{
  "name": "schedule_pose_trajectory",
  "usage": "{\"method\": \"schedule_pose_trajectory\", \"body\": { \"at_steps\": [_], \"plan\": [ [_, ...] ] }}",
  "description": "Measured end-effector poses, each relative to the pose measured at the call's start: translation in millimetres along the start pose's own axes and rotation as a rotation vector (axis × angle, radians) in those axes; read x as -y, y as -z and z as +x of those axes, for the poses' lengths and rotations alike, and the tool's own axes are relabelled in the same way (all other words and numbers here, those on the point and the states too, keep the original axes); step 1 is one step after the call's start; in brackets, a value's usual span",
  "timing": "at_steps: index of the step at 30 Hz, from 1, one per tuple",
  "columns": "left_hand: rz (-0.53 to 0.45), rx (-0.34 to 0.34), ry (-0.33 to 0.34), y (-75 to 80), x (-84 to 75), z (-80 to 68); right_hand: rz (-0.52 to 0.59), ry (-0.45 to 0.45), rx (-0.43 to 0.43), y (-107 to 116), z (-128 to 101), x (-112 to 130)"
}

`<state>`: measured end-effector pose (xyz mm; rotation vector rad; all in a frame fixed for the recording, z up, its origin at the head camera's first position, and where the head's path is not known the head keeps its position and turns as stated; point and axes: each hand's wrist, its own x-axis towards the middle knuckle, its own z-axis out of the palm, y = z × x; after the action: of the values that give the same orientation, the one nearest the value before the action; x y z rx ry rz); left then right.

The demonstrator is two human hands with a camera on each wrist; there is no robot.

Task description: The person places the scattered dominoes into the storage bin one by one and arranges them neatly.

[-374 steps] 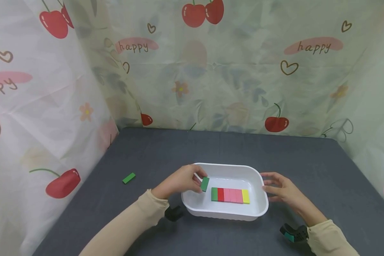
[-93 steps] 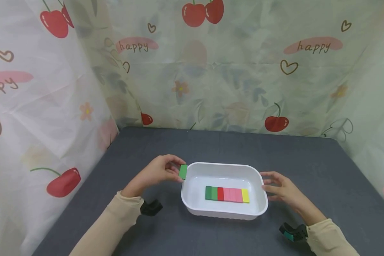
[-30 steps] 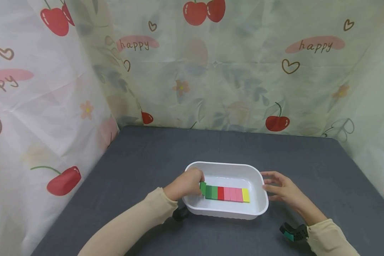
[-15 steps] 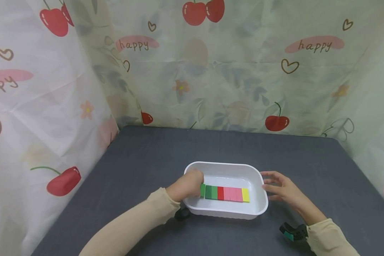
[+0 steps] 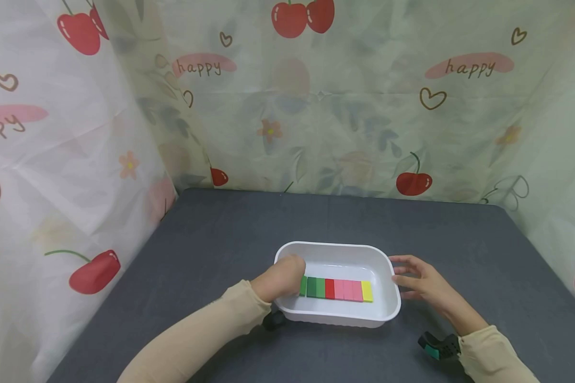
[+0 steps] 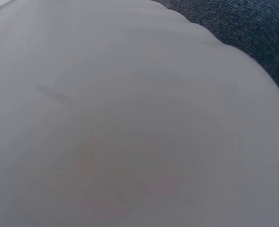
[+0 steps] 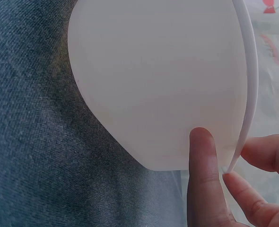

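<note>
A light green block (image 5: 303,285) is seen at the left end of a row of blocks (image 5: 337,289) lying on the floor of a white tray (image 5: 335,248), which is set on the grey desk (image 5: 220,234). The row's long axis is laid left to right across the tray: light green, two darker greens, red, pinks, and yellow at the right end. The green block is met from the left by the left hand (image 5: 280,278), which is reached over the tray's left rim; its fingers are hidden behind the knuckles, so it cannot be told whether the block is pinched or only pressed against its neighbour. The block thus lies just to the right of those fingers, touching them or nearly so. The left wrist view is filled by the tray's white wall and nothing more is shown there.

The right hand (image 5: 419,284) is placed at the tray's right end, with the thumb (image 7: 203,179) pressed on the outer wall and the fingers (image 7: 267,153) loosely spread beside the rim. It is much farther from the green block than the left hand.
</note>
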<state>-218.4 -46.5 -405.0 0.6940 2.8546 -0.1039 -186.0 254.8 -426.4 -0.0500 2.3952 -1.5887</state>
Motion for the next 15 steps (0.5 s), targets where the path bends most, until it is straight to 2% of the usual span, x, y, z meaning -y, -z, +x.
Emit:
{"method": "schedule_pose_trajectory", "body": {
  "at_steps": [7, 15],
  "plan": [
    [0.047, -0.025, -0.031, -2.5, 0.0, -1.4, 0.000, 0.008, 0.003, 0.3, 1.1, 0.1],
    [0.044, -0.043, -0.039, -1.4, -1.6, -4.2, 0.004, 0.013, 0.006, 0.0, 0.1, -0.1]
  ]
}}
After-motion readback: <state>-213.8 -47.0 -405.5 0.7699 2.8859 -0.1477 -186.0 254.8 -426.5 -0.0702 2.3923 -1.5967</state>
